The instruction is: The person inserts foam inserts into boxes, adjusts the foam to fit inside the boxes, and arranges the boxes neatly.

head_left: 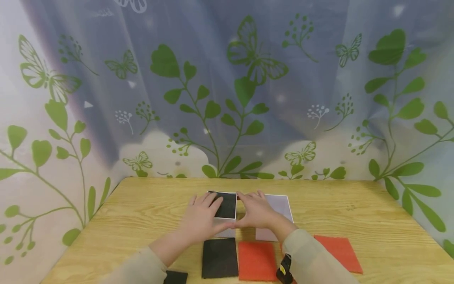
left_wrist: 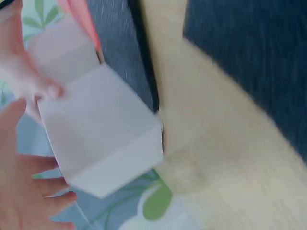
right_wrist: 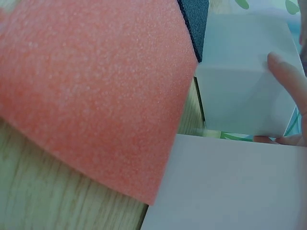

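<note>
A white open-topped box stands toward the back of the table, with a black foam sheet lying in its top. My left hand rests over that sheet from the left, fingers spread and its thumb along the box's front. From the right, my right hand holds the same box, thumb at the front wall and index finger by the back corner. Its thumb also shows against the white wall in the right wrist view. Just right of it stands a second white box, partly behind my right hand.
In front of the boxes lie a black foam square and a red foam square. Another red sheet is beyond my right forearm. A black piece shows beside my left sleeve. A patterned curtain hangs behind the table.
</note>
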A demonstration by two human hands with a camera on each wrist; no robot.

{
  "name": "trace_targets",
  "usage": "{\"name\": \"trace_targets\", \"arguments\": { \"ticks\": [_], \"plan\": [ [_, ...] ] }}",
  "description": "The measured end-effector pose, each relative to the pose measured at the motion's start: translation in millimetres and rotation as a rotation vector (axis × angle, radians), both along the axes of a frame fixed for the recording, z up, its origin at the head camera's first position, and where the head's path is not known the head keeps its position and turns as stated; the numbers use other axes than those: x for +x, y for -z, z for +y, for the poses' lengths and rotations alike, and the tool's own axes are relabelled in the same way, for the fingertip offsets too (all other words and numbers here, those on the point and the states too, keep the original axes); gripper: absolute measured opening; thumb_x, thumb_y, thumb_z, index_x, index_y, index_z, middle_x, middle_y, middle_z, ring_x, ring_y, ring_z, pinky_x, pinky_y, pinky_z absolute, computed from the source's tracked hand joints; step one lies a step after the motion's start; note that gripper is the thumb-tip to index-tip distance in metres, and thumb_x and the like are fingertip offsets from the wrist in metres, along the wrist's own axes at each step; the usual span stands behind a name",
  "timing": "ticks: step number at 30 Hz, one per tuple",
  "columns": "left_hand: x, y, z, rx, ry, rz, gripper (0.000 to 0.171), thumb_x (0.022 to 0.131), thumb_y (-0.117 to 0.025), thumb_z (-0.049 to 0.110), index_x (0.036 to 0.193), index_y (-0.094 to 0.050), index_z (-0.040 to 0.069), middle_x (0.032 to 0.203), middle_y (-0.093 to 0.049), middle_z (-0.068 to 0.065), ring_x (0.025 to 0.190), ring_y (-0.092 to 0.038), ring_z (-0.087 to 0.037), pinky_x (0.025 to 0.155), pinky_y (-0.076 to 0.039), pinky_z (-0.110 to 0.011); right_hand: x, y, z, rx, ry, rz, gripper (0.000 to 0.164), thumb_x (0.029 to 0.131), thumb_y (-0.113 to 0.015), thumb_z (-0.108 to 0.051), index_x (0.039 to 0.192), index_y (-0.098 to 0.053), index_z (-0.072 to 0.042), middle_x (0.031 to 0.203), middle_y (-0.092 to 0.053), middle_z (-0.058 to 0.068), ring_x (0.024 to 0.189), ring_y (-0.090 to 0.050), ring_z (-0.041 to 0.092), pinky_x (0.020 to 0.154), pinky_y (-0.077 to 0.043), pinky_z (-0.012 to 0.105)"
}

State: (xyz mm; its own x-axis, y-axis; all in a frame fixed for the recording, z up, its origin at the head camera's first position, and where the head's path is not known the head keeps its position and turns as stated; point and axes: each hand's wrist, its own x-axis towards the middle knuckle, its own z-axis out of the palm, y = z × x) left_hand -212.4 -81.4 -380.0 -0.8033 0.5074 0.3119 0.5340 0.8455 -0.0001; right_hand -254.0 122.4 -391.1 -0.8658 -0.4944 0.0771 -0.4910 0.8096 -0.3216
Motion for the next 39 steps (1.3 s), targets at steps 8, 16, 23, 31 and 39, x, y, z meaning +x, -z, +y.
{"name": "trace_targets", "arguments": {
  "ticks": [8, 16, 23, 31, 39],
  "plan": [
    [-11.7, 3.0, -14, -0.097, -0.084, -0.189, 0.093, 0.081, -0.035, 0.076, 0.142, -0.039, 0.005, 0.149, -0.029, -0.014, 0.137, -0.024, -0.032, 0.103, -0.02, -0.059, 1.1, 0.6, 1, 0.012, 0.008, -0.008, 0.102, 0.068, -0.074, -0.06, 0.144, -0.034, -0.006, 0.13, -0.053, 0.008, 0.125, -0.04, 0.031, 0.108, -0.007, 0.054],
    [-13.2, 4.7, -18, -0.141, -0.089, -0.183, 0.093, 0.082, -0.029, 0.077, 0.142, -0.04, 0.008, 0.15, -0.028, -0.012, 0.137, -0.022, -0.031, 0.104, -0.021, -0.059, -1.1, 2.2, -1, -0.002, 0.004, -0.012, 0.104, 0.067, -0.074, -0.061, 0.145, -0.032, -0.006, 0.13, -0.054, 0.007, 0.125, -0.04, 0.03, 0.108, -0.006, 0.054],
    [-15.0, 2.9, -18, -0.13, -0.085, -0.137, 0.09, 0.082, -0.032, 0.077, 0.138, -0.046, 0.008, 0.146, -0.034, -0.011, 0.136, -0.026, -0.032, 0.103, -0.022, -0.059, -1.1, -0.5, -2, 0.012, 0.003, -0.007, 0.104, 0.067, -0.073, -0.061, 0.145, -0.031, -0.007, 0.129, -0.054, 0.005, 0.125, -0.04, 0.029, 0.108, -0.006, 0.054],
    [-14.0, -1.3, -14, -0.139, -0.086, -0.136, 0.09, 0.082, -0.031, 0.077, 0.135, -0.049, 0.006, 0.141, -0.04, -0.011, 0.135, -0.027, -0.032, 0.104, -0.021, -0.059, 0.8, -2.1, -1, 0.021, 0.006, -0.016, 0.103, 0.068, -0.073, -0.06, 0.146, -0.031, -0.007, 0.129, -0.054, 0.005, 0.126, -0.04, 0.029, 0.108, -0.006, 0.054],
    [-16.5, -0.3, -12, -0.137, -0.077, -0.125, 0.086, 0.083, -0.032, 0.075, 0.131, -0.053, 0.007, 0.138, -0.043, -0.01, 0.135, -0.027, -0.033, 0.104, -0.02, -0.059, -0.2, -1.2, -1, 0.037, 0.014, -0.016, 0.103, 0.068, -0.073, -0.061, 0.146, -0.03, -0.008, 0.129, -0.054, 0.004, 0.125, -0.04, 0.028, 0.108, -0.006, 0.053]
  ]
}}
